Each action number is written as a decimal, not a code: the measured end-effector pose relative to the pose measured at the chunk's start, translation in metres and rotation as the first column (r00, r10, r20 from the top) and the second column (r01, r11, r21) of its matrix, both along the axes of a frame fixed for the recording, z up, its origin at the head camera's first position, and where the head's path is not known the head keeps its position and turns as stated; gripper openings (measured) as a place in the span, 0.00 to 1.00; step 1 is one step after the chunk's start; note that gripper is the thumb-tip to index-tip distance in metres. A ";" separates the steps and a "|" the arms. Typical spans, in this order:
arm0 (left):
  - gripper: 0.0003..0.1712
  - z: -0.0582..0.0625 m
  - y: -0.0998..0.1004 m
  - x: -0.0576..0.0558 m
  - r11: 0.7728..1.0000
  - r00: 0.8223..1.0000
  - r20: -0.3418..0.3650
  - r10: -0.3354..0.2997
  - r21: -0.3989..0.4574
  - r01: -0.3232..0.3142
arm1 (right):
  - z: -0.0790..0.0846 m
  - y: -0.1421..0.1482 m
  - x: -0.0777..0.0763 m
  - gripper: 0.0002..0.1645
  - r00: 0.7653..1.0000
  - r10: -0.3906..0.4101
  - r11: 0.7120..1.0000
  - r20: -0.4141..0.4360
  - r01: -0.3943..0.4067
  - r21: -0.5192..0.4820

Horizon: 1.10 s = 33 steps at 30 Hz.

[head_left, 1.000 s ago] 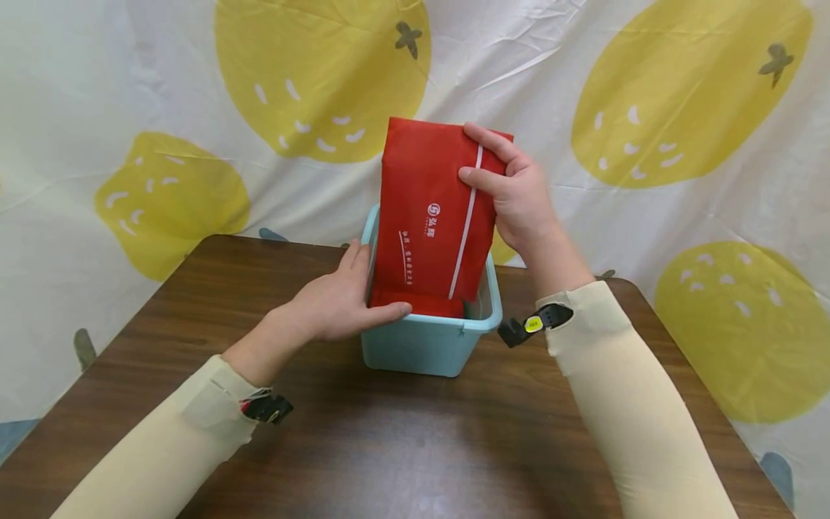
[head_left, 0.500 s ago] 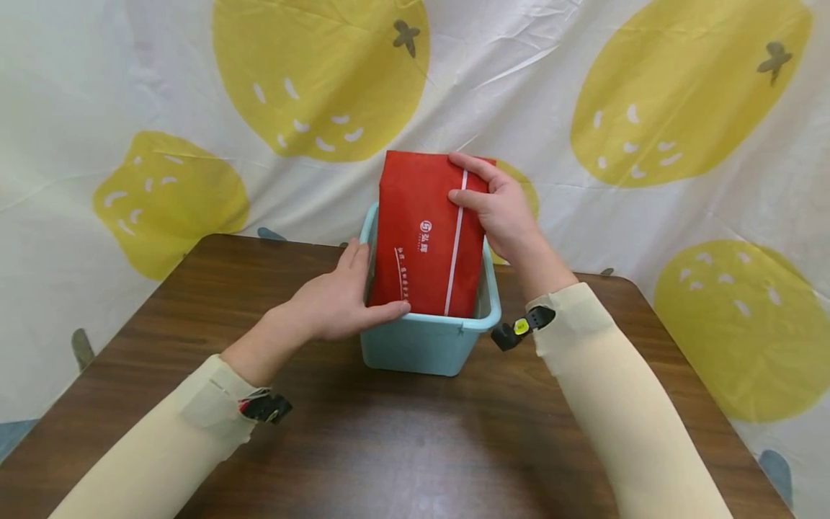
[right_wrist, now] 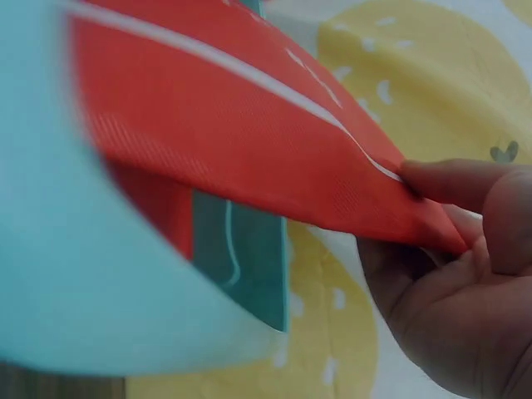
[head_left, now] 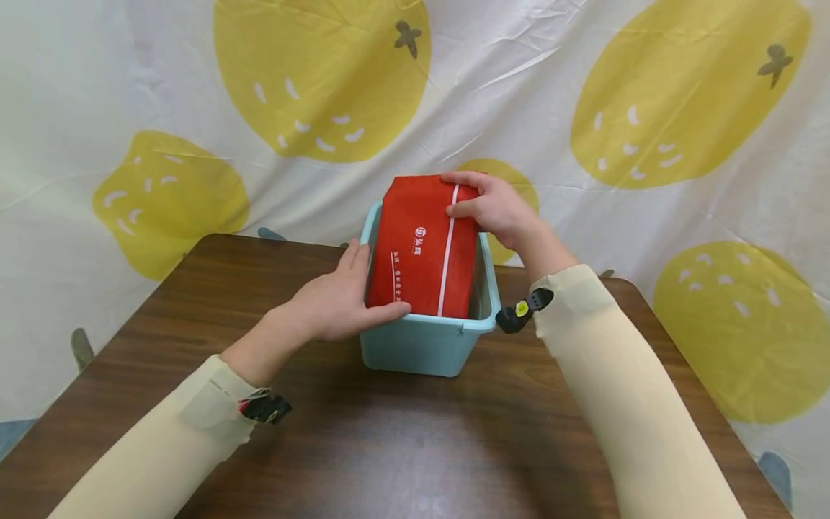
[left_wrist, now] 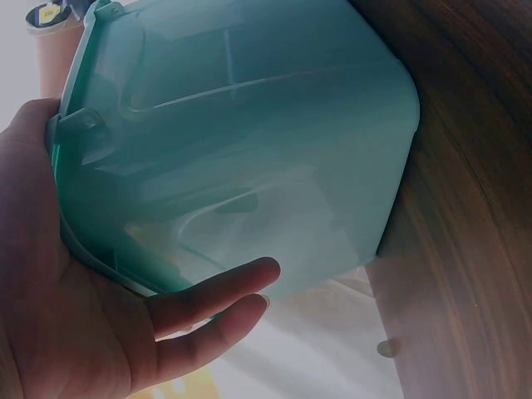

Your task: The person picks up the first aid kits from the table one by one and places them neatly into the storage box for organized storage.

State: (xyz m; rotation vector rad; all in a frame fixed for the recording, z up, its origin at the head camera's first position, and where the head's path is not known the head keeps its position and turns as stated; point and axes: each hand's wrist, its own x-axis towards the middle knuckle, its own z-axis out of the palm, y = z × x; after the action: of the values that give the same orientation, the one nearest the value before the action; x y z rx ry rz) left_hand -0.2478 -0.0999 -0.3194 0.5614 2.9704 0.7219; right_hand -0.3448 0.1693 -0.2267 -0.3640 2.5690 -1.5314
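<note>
A flat red fabric bag (head_left: 421,252) with a white stripe and white print stands tilted in a light blue plastic bin (head_left: 415,346). Its lower part is hidden behind the bin's front wall. My right hand (head_left: 496,209) pinches the bag's upper right edge, thumb on the printed face and fingers behind, as the right wrist view shows. My left hand (head_left: 333,299) rests at the bin's front left corner. In the left wrist view its thumb lies at the rim and its fairly straight fingers (left_wrist: 224,291) lie along the outer wall. More red material (right_wrist: 158,204) shows under the bag inside the bin.
The bin stands on a dark brown wooden table (head_left: 389,447), toward its far edge. Behind hangs a white cloth (head_left: 506,86) printed with yellow lemons. Each wrist wears a small black camera on a strap.
My right hand has moved down and slightly left with the red bag, which sinks deeper into the bin and leans back more. The left hand and the bin have stayed in place.
</note>
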 end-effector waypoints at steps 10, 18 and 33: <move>0.74 0.000 0.001 0.001 1.000 1.000 0.006 0.002 -0.002 -0.002 | 0.007 -0.004 -0.009 0.38 0.998 0.058 0.947 0.024 -0.063 0.315; 0.72 0.001 0.001 0.001 1.000 1.000 -0.008 -0.003 0.003 0.003 | 0.002 -0.010 -0.014 0.37 0.988 0.141 0.905 0.060 -0.153 0.396; 0.72 0.000 0.000 0.000 1.000 1.000 -0.008 -0.008 0.002 0.008 | -0.003 -0.016 -0.013 0.36 0.984 0.149 0.885 0.094 -0.175 0.431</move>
State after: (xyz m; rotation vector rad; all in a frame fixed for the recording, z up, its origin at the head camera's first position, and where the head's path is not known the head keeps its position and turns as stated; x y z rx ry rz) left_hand -0.2479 -0.1002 -0.3197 0.5780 2.9733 0.7243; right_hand -0.3582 0.1532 -0.2292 -0.4540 2.6557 -0.8566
